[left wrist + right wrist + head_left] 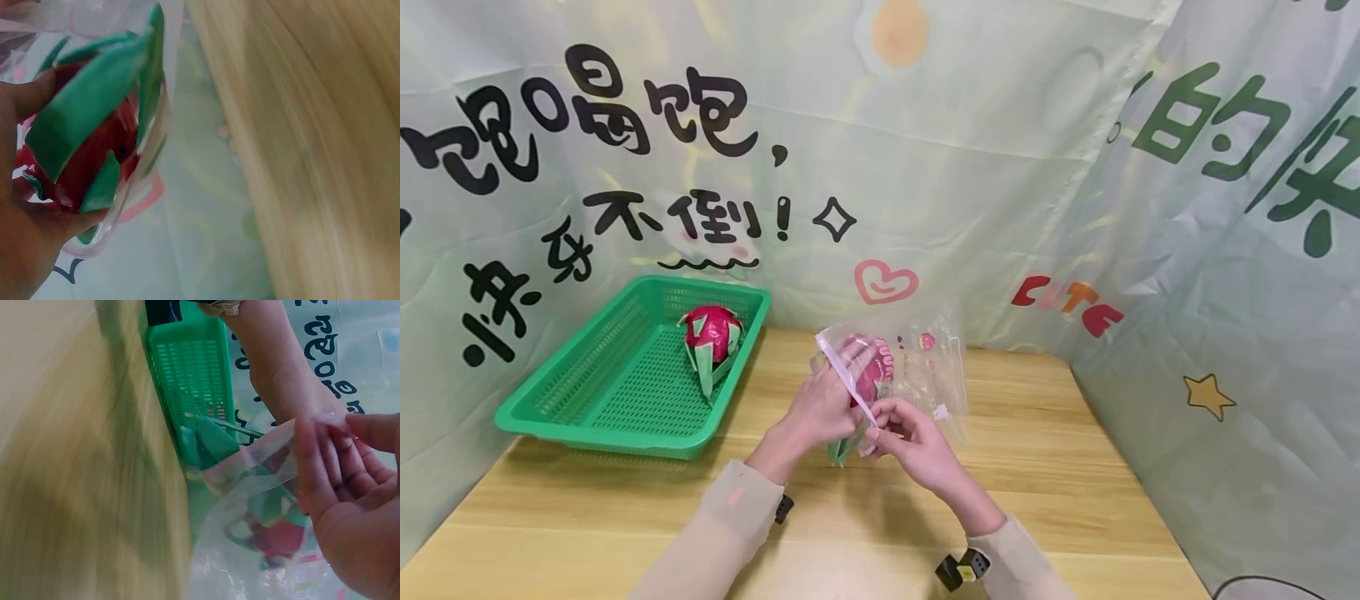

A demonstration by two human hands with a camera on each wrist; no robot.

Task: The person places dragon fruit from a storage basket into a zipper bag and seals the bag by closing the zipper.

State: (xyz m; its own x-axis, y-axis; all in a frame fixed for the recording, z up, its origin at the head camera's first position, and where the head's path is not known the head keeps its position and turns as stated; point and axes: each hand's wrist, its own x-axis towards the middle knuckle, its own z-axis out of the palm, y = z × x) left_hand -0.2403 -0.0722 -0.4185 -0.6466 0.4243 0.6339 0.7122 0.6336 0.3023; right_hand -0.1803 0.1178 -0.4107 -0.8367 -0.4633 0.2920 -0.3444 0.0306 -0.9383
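My left hand point(826, 407) reaches into the mouth of a clear printed zip bag point(946, 375). It grips a red dragon fruit point(115, 134) with green leaf-like flaps, thumb and fingers around its sides. Most of the fruit lies inside the bag, while some green flaps point(212, 439) stick out past the pinkish rim. Thumb and fingers of my right hand point(917, 442) pinch the edge of the bag's mouth. Part of the fruit is hidden behind the left hand and the printed film.
A green plastic basket point(598, 443) stands at the left on the wooden table point(1045, 467). Inside it lies a second dragon fruit point(709, 327). Printed cloth point(1000, 167) hangs behind and at the right of the table.
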